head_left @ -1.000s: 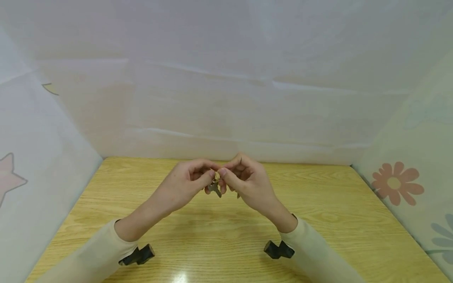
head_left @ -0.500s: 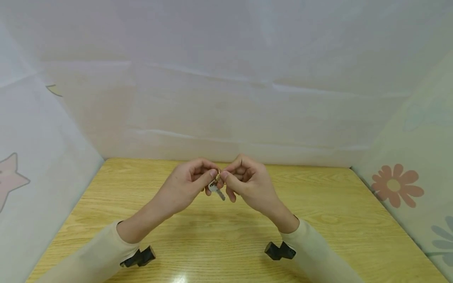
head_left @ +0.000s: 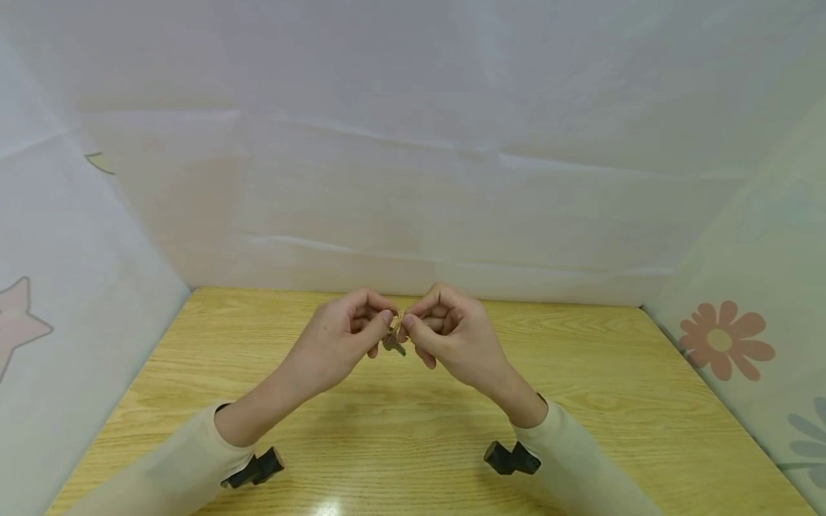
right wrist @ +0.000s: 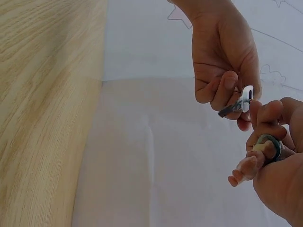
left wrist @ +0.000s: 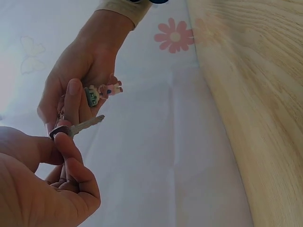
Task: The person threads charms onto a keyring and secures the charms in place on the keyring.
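Observation:
Both hands meet fingertip to fingertip above the table. Between them is a thin gold-coloured key ring [head_left: 399, 319], its left side pinched by thumb and index finger of my left hand [head_left: 332, 342]. Thumb and index finger of my right hand [head_left: 461, 338] pinch its right side. A metal key [head_left: 394, 345] hangs just below the left fingertips; in the left wrist view the key [left wrist: 87, 125] points away from the fingers. Against the right palm lies a small pink and green figurine charm [left wrist: 102, 92], partly hidden by fingers. Exactly how the key joins the ring is covered by the fingertips.
A wooden table [head_left: 413, 437] lies beneath the hands. Pale cloth walls enclose it at the back [head_left: 413, 215] and both sides, printed with a star [head_left: 22, 315] and flowers [head_left: 719, 340]. Black wrist cameras [head_left: 254, 469] sit at the cuffs.
The key swings and turns under the left fingertips, showing a pale face half a second ago and a darker one now. Both hands stay nearly in place; a lower right finger has dropped a little.

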`<state>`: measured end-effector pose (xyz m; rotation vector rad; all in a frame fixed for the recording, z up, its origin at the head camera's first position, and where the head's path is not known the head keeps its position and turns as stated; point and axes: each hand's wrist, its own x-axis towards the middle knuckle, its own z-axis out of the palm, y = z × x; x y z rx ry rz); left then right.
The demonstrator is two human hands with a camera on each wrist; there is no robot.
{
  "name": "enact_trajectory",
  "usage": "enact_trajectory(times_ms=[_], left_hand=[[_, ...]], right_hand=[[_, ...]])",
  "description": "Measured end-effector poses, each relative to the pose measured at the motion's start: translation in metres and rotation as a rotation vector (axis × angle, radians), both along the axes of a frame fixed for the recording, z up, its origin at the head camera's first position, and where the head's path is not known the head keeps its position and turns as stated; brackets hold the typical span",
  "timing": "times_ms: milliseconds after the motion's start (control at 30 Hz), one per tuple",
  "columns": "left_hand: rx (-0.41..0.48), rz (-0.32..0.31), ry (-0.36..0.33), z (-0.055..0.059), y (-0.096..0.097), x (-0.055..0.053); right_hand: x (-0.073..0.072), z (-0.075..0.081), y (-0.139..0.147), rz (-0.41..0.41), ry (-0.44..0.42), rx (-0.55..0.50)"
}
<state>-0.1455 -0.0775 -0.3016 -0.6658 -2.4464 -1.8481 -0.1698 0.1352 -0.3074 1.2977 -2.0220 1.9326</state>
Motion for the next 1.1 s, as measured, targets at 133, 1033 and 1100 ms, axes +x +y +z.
enact_trajectory(times_ms=[133, 1033, 1100], left_hand=[[-0.036, 0.059, 0.057, -0.002, 0.002, 0.001], [-0.007, 0.155, 0.429, -0.018, 0.018, 0.008], [0.006, 0.147, 0.395, -0.017, 0.019, 0.007]], right_hand=[[0.002, 0.000, -0.001, -0.020, 0.026, 0.027], [0.002, -0.010, -0.002, -0.009, 0.043, 0.019], [0.002, -0.008, 0.000, 0.001, 0.028, 0.018]])
